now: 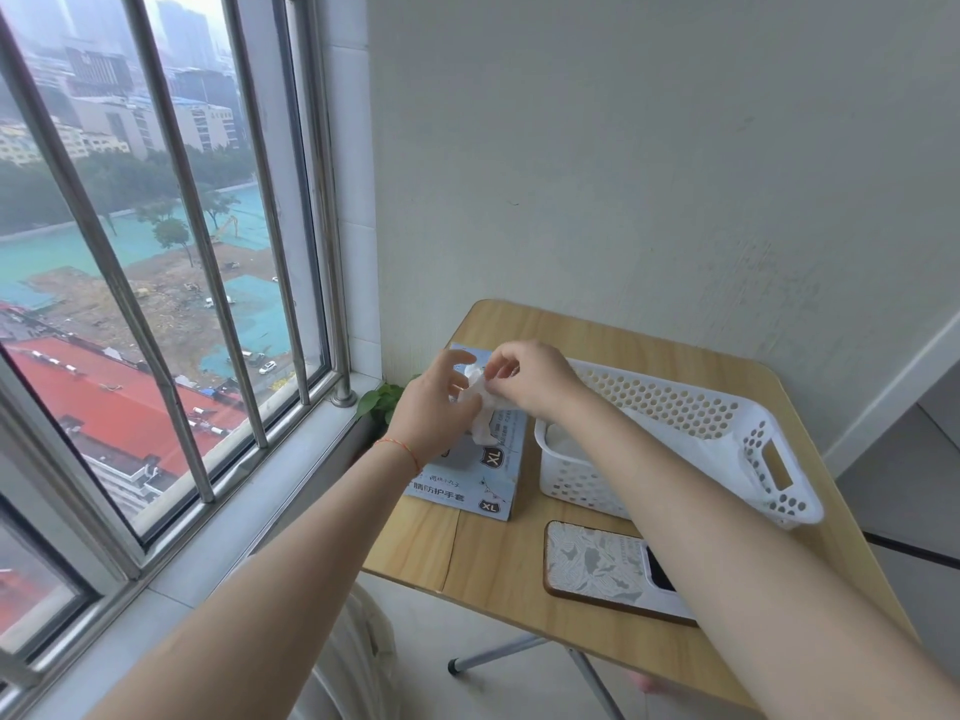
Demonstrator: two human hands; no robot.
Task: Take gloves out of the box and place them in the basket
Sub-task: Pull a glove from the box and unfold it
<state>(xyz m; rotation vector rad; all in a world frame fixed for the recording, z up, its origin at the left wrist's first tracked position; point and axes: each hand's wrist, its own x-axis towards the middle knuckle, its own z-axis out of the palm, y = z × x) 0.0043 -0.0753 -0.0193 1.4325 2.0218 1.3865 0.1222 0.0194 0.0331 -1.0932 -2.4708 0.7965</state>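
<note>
Both hands meet over the box, pinching one thin white glove (480,402) between them. The right hand (524,381) has its fingers curled in, nipping the upper part of the glove, and the left hand (431,407) holds the same bunch from the other side, thumb and fingers bent around it. Whether the left is gripping firmly or only steadying, I can't quite tell from where I stand.

That glove hangs crumpled down onto the top of the box (478,470), a pale blue carton marked XL lying flat on the wooden table (498,563). Its lower end looks to be at or in the opening, so I'd judge it only partly drawn out.

It looks very light, limp and a bit clingy, the sort of thing that drags its neighbours out with it. I'd take it near the cuff with a pinch and keep the other hand down on the carton, since the box seems light enough to lift along with it.

Just to the right of the box stands the white perforated basket (779,491), with some white material already lying in its near end. A phone (608,563) in a patterned case lies nearer the table's front edge. The barred window (171,252) is on the left.
</note>
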